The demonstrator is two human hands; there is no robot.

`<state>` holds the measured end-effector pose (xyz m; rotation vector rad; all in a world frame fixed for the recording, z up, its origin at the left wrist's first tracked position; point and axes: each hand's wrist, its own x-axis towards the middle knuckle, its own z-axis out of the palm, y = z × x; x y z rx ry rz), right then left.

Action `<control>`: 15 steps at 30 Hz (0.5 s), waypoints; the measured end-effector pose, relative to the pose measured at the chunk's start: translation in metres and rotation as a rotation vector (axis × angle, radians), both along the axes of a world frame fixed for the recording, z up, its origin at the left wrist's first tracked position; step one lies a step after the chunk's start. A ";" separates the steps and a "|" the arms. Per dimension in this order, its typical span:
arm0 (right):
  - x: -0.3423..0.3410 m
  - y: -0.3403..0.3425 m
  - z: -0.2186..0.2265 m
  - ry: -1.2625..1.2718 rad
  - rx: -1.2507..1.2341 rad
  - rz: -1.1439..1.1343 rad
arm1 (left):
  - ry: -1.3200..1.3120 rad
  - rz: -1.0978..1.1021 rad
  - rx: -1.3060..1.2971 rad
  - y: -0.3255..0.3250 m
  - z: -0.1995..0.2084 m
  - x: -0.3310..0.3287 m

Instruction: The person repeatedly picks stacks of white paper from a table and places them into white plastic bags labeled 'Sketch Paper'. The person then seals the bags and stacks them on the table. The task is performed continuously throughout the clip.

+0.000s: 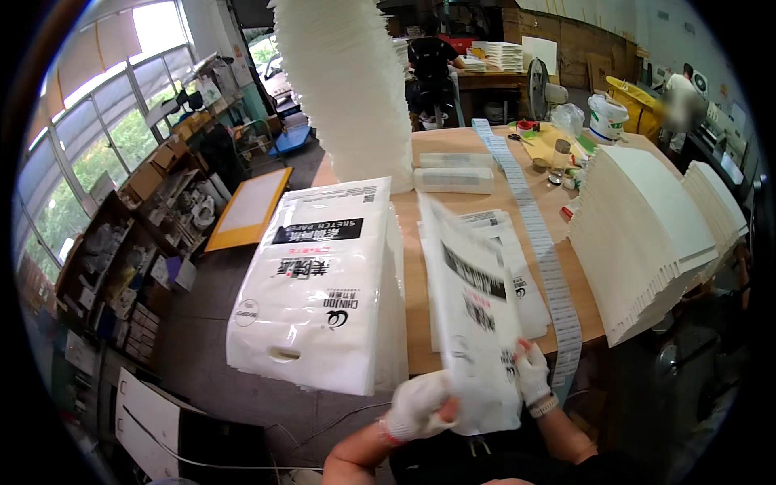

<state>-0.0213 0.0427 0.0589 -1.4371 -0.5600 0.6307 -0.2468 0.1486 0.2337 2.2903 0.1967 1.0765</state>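
Note:
In front of me a white plastic paper bag (477,323) with black and red print is held tilted up, its upper part blurred. My left hand (420,406), in a white glove with bare fingertips, is closed on its lower left edge. Gloved the same way, my right hand (531,373) grips the lower right edge. Whether paper is inside the bag cannot be made out. Behind it more printed bags (529,303) lie flat on the wooden table (453,144). To the left rises a thick stack of similar printed bags (323,259), with a handle slot near its front edge.
A tall white stack (343,97) stands at the back left. Stacked white sheets (634,234) line the right side. A long label strip (533,218) crosses the table beside clear boxes (454,179) and a jar (559,158). Farther back, a person (432,65) sits at another table.

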 end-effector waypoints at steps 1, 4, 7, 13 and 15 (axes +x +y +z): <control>-0.011 0.022 0.029 -0.074 -0.009 0.022 | 0.078 0.195 0.059 0.001 -0.007 -0.042; -0.041 0.082 0.139 -0.117 0.123 0.224 | -0.673 0.648 -0.418 0.015 0.011 -0.084; -0.067 0.146 0.192 -0.125 0.213 0.468 | -0.727 0.579 -0.461 0.062 0.074 -0.126; -0.121 0.193 0.205 -0.677 -0.064 0.742 | -0.611 0.597 -1.079 0.154 -0.007 -0.244; -0.116 0.211 0.176 -0.706 0.214 0.622 | -0.608 0.597 -1.013 0.178 -0.054 -0.259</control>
